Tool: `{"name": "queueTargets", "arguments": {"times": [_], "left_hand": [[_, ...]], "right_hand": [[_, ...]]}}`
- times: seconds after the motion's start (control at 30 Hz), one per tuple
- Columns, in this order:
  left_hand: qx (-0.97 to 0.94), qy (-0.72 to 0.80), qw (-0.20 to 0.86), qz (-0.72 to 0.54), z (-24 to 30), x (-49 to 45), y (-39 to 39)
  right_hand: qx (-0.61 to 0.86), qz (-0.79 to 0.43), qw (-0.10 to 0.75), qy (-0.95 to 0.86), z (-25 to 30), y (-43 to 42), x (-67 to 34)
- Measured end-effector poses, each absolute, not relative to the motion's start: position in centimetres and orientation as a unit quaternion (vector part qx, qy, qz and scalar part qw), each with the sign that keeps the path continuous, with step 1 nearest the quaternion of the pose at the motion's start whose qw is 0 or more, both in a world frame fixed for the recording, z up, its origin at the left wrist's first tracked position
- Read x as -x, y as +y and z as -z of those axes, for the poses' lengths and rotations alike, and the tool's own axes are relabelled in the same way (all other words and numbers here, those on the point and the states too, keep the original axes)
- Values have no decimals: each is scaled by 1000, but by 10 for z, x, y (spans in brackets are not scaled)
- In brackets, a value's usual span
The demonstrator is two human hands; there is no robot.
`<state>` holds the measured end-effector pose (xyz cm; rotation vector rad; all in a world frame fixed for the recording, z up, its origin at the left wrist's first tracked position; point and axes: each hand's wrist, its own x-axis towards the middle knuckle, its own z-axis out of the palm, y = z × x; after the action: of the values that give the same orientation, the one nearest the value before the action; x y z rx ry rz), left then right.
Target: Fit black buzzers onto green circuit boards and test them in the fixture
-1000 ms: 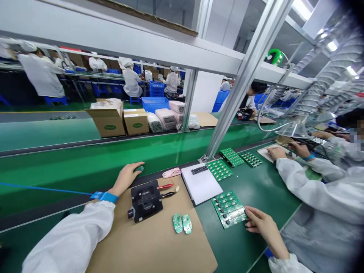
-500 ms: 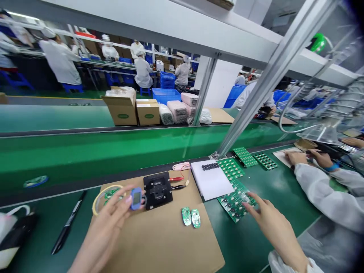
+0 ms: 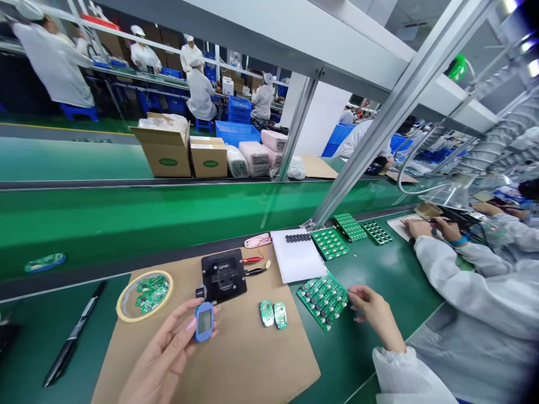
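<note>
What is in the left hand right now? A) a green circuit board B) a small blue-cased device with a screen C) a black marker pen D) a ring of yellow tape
B: the left hand grips the small blue-cased device with a screen in its fingers, above the cardboard mat.

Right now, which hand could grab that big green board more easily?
Probably the right hand: it is empty and sits just beside the green circuit board panel, while the left hand holds a blue device.
</note>
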<state>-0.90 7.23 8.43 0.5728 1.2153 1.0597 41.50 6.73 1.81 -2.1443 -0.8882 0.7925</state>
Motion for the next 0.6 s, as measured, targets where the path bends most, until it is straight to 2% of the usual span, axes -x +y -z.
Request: {"name": "queueTargets", "arguments": {"times": [0.2,0.33,0.43,0.5,0.6], "left_hand": [[-232,540,671,-452,-75,6,73],[-234,535,672,-454,-81,-6,69],[-236,507,691,-458,-83,-19,63],[-231,475,707,-470,-82,-27,60],[-231,431,716,-497,-80,-34,60]], "right_hand": [[828,-288,365,-312,-16,48,-423],[832,-189,386,-352,-40,44,-384],[709,-175,448,-516,-63,49,-310],[566,-214,437,-666,-73,53,-259],[422,-243,417,-768,-77,65,-205]]}}
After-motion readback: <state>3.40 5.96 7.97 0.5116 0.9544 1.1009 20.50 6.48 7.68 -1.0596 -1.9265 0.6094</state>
